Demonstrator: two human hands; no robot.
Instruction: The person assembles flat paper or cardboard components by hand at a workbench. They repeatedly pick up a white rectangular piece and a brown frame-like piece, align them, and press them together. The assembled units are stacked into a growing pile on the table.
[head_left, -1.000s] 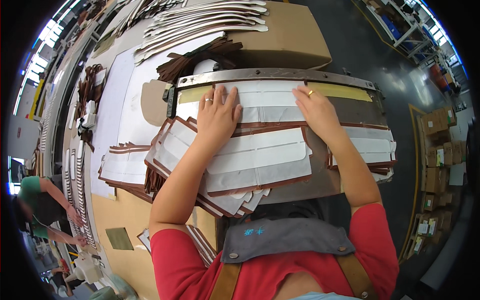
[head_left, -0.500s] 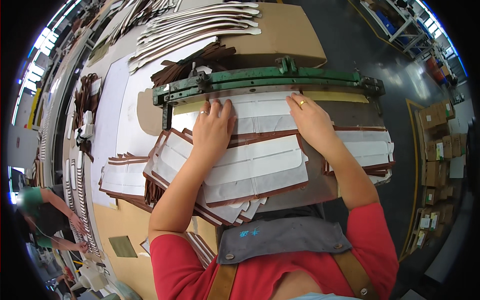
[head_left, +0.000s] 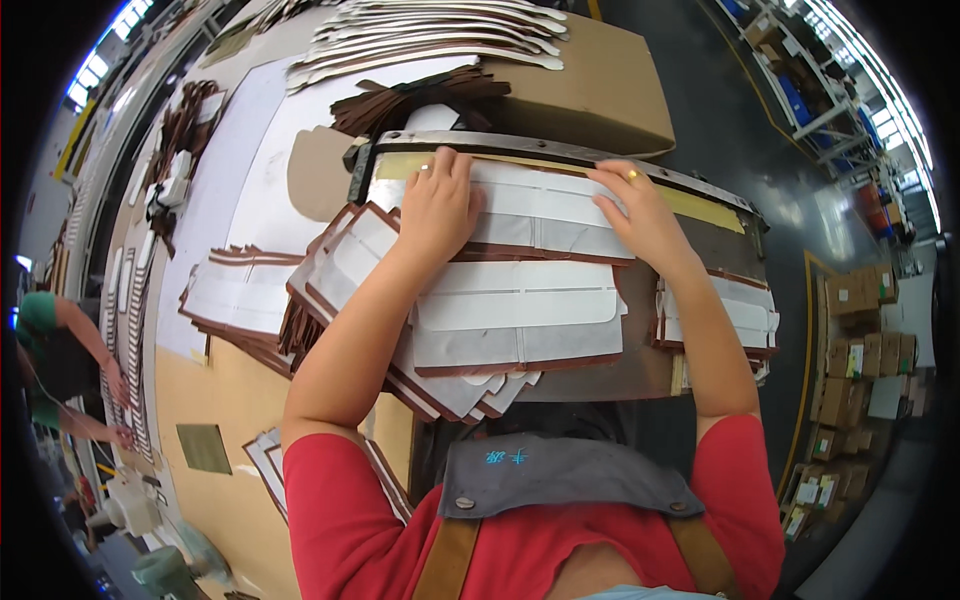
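A flat white-and-grey panel with brown edges [head_left: 540, 205] lies against the long bar of a bending machine [head_left: 560, 152]. My left hand [head_left: 440, 205] rests on the panel's left end, fingers stretched toward the bar. On its right end lies my right hand [head_left: 645, 215], with fingers extended and the thumb apart. Both hands are open, pressing from above rather than gripping. Just below them, a stack of similar panels [head_left: 520, 300] overlaps the panel's near edge. A yellowish strip [head_left: 700, 208] runs along the bar at the right.
More panel stacks sit at the left [head_left: 240, 290] and at the right [head_left: 715, 310]. Behind the machine are brown strips [head_left: 400, 105], long white-edged strips [head_left: 430, 35] and a cardboard box [head_left: 590, 85]. At far left, a co-worker's hands [head_left: 118, 390] touch striped pieces.
The green upper beam has swung out of sight, baring the machine's metal edge. My hands remain on the panel, fingers along its far edge. The view has shifted slightly.
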